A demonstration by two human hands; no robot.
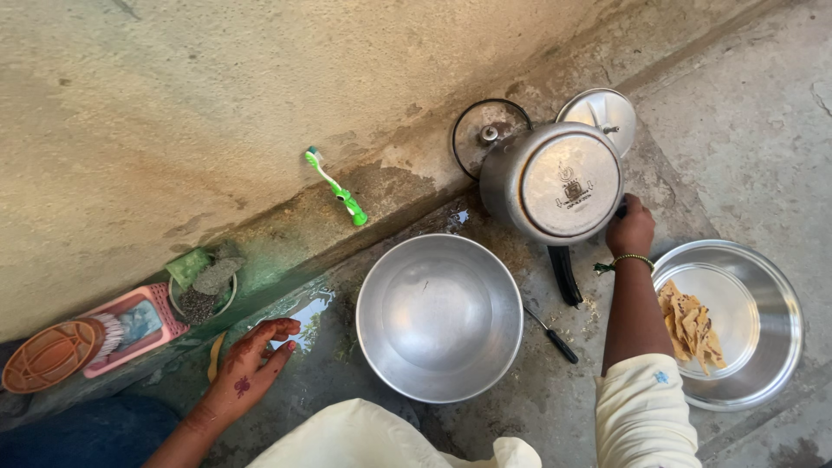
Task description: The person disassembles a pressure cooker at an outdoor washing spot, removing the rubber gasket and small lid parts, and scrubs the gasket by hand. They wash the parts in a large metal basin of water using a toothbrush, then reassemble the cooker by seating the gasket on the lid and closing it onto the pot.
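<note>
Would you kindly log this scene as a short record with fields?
setting: wet concrete floor beside a wall
left hand: flat on the floor, holding nothing
right hand: gripping the tilted pressure cooker
centre: empty steel bowl
right: steel plate with flatbread pieces
by the wall: green toothbrush, two lids, pink tray, scrubber
between bowl and cooker: knife

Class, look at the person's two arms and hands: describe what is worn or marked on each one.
The left hand bears dark reddish henna patterns on its back and fingers. The right hand has a green beaded bracelet at the wrist, and a pale cream sleeve covers the upper arm.
</note>
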